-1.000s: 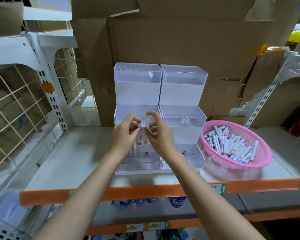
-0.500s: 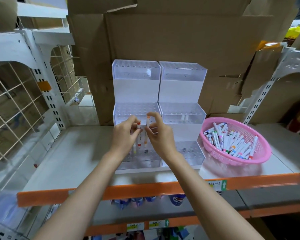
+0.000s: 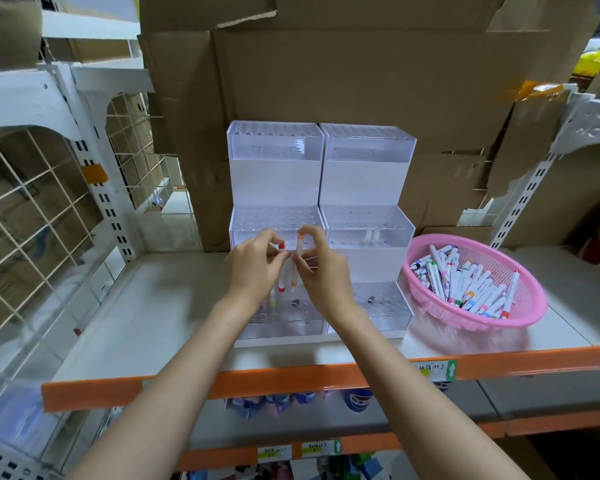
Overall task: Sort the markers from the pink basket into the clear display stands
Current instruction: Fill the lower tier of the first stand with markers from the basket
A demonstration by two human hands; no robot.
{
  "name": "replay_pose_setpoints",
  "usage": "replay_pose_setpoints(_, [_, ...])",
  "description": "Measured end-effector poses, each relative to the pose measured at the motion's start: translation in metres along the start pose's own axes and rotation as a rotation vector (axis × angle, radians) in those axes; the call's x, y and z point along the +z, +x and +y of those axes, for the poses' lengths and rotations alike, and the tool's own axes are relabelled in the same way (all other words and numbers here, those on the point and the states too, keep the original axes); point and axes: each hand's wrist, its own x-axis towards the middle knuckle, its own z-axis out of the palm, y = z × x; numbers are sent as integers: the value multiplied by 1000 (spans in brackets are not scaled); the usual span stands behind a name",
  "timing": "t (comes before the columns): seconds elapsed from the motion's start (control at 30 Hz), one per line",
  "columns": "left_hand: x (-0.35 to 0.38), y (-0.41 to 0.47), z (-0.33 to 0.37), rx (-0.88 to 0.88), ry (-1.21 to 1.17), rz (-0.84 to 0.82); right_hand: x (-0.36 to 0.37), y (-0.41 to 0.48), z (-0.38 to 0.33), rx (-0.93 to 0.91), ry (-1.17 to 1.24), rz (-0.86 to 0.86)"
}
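Two clear stepped display stands, the left stand and the right stand, sit side by side on the shelf. My left hand holds a red-capped white marker upright in front of the left stand's middle step. My right hand pinches an orange-capped marker beside it. The two hands nearly touch. The pink basket at the right holds several white markers with coloured caps. A few markers stand in the lowest step, partly hidden behind my hands.
The grey shelf board has an orange front edge. Cardboard boxes stand behind the stands. A white wire grid panel closes the left side. Packaged goods hang below the shelf.
Both hands stay together in front of the left stand with the two markers. The view has shifted slightly; the orange-capped marker sits a little higher in my right fingers.
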Motion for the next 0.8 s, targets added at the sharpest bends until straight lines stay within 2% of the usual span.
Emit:
replay_pose_setpoints(0.3, [1,2,0,-5,25,-20,1,-1,1,-5,-13,10])
replay_pose_setpoints(0.53, [3,5,-5,179,151,-60,0,0,1,-1,-7,-6])
replay_pose_setpoints(0.63, [2,4,-8,204,166,-76,-1,0,1,-7,-8,-5])
replay_pose_setpoints(0.8, [-4,1,-10,236,121,-6,-1,0,4,-6,-8,8])
